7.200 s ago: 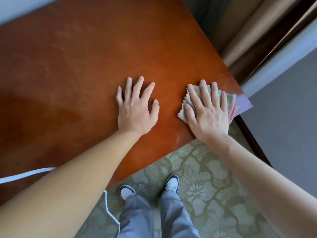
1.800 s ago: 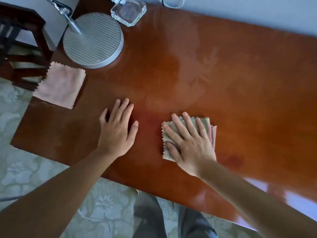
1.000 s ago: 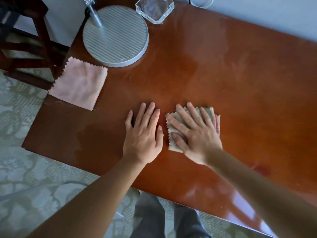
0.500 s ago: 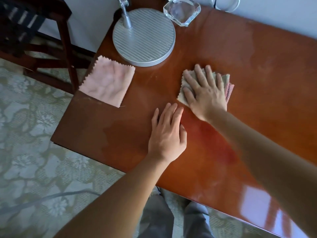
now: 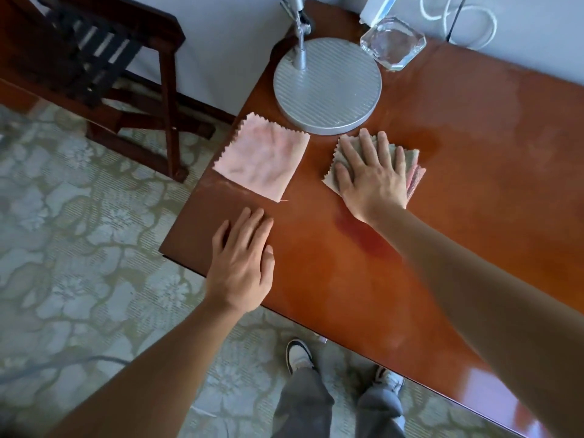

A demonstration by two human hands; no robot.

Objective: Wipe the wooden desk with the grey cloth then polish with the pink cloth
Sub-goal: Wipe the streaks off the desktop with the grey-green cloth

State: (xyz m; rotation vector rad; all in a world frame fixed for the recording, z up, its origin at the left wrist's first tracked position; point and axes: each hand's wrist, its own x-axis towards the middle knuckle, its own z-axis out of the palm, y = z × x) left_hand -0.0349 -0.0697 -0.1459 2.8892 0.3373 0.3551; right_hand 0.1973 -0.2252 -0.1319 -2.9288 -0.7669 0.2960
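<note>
Two cloths on the surface (image 5: 474,191): grey cloth (image 5: 407,154) folded under the right hand (image 5: 371,172), just in front of the round lamp base (image 5: 327,86); pink cloth (image 5: 262,161) spread flat near the left corner, just beside that base. Right grip flat and open, fingers spread, pressing down on the grey cloth, a pinkish layer peeking out at its right edge. Left hand (image 5: 241,263) resting palm down on bare wood close to the near edge, open, holding nothing, apart from the pink cloth. Behind the lamp base, a clear glass dish (image 5: 393,42) and a looped white cable (image 5: 458,23) against the wall. Off the left end, a dark wooden chair (image 5: 94,52) on patterned carpet (image 5: 79,248).
</note>
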